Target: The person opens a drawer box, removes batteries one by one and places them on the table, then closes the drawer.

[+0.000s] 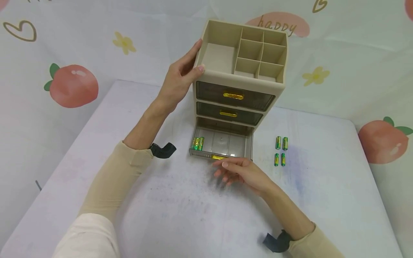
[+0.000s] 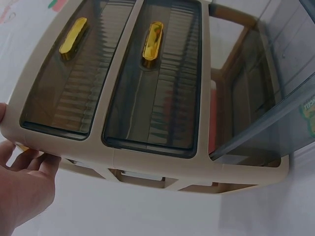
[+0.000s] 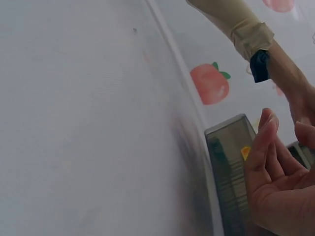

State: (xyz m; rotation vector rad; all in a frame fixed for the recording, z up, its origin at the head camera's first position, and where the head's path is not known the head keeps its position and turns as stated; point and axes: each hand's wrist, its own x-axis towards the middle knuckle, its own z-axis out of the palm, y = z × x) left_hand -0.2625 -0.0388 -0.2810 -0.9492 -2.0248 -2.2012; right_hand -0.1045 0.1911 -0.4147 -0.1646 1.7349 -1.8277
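Note:
A beige desktop drawer organizer (image 1: 240,80) stands with its bottom drawer (image 1: 222,141) pulled out and its two upper drawers closed. My left hand (image 1: 179,77) grips the organizer's upper left side, thumb at the front top edge and fingers along the side; in the left wrist view the same hand (image 2: 27,189) is at that corner. Green and gold batteries (image 1: 198,143) lie at the left of the open drawer. Just in front of the drawer's gold handle (image 1: 218,157) is my right hand (image 1: 243,173), its fingers loosely bent and holding nothing.
Several more batteries (image 1: 281,150) lie in two rows on the white table (image 1: 329,186), right of the organizer. The organizer's top tray has one large compartment (image 1: 219,57) and several small ones. A printed cloth (image 1: 155,36) hangs behind.

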